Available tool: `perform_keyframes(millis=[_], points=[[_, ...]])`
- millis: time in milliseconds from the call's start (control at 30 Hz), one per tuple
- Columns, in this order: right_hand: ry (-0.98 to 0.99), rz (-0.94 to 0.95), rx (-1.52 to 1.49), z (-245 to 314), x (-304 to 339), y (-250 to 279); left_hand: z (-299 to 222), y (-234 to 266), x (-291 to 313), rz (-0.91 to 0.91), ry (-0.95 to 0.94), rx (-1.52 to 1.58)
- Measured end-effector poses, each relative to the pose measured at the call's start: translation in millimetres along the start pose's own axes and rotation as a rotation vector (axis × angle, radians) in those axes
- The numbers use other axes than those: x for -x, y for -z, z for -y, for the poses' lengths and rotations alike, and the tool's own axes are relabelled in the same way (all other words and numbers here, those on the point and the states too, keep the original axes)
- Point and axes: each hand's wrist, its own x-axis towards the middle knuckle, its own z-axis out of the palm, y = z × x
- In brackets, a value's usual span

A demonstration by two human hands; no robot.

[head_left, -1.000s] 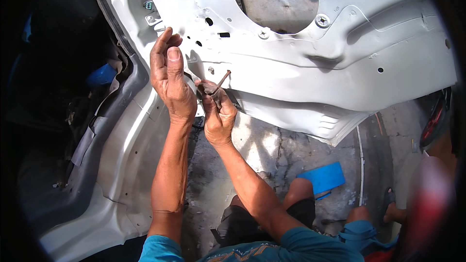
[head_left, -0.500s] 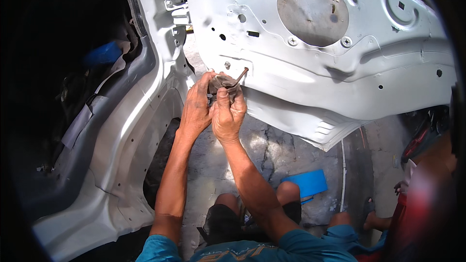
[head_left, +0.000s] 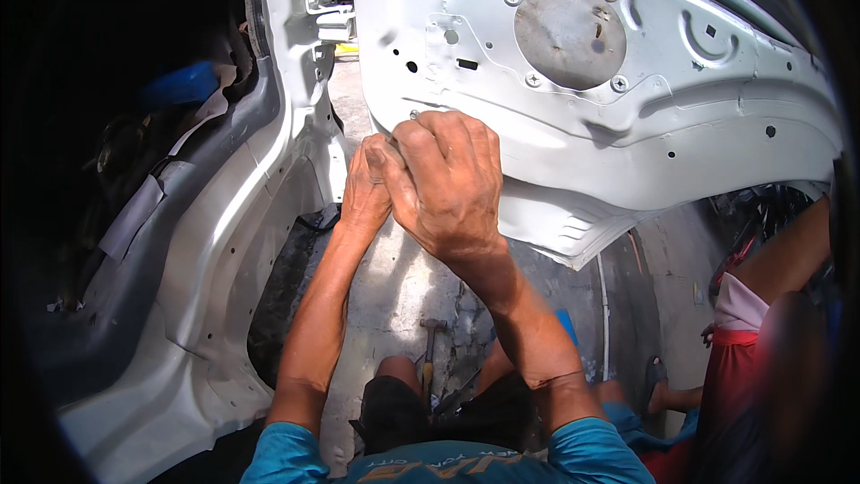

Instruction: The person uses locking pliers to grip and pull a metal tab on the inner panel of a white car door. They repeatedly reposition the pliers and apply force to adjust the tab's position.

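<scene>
Both of my hands meet in front of the lower hinge-side corner of a white vehicle door panel point(head_left: 537, 139). My right hand point(head_left: 452, 181) is closed, its fingers curled away from me and its thumb against my left hand. Close beside it, my left hand point(head_left: 363, 186) is also closed, knuckles up. Whatever lies inside the fingers is hidden behind the backs of the hands. Above my right hand a small bolt-like fastener point(head_left: 414, 115) shows on the door. A round grey disc area point(head_left: 571, 36) with several screws around it fills the upper door.
The white door frame point(head_left: 215, 215) curves along my left, with a blue object point(head_left: 181, 85) inside the dark cabin. A hammer point(head_left: 428, 367) lies on the concrete between my knees. Behind my right forearm is a blue flat object point(head_left: 566, 324). Another person's arm point(head_left: 784, 255) is close at the right.
My right hand has risen and turned over, its back now toward me. The crumpled greyish piece between my hands and the rusty rod at the door are now hidden. The view has shifted slightly.
</scene>
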Motion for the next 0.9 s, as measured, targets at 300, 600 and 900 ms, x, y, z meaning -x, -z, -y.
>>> perform_keyframes(millis=[300, 600, 900], points=[[-0.013, 0.566, 0.373, -30, -43, -55, 11, -7, -6, -0.008, -0.171, -0.079], [-0.128, 0.513, 0.287, -24, -26, -52, -4, 5, -5, 0.069, 0.0, 0.032], [-0.119, 0.556, 0.281, -20, -32, -65, 12, -2, 6, 0.027, 0.073, 0.146]])
